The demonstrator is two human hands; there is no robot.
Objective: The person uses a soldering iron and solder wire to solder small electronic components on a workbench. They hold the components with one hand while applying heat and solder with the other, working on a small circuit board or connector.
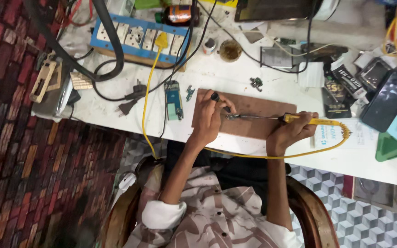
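My right hand [290, 132] is shut on a yellow-handled soldering iron [315, 122]. Its metal tip points left, across a brown board [263, 110] on the white table [207, 73]. My left hand [207, 115] grips a small tool with a black end [215, 96] and rests on the board's left part. A small metal part [231, 116] lies at the iron's tip, just beside the left fingers. The iron's yellow cord [299, 154] loops back under my right wrist toward the table edge.
A blue power strip [136, 39] with plugs sits at the back left. A small blue circuit board [174, 98] lies left of the brown board. Phones, black boxes and a green wedge [388, 148] crowd the right side. A small jar [230, 49] stands behind. A patterned floor lies to the left.
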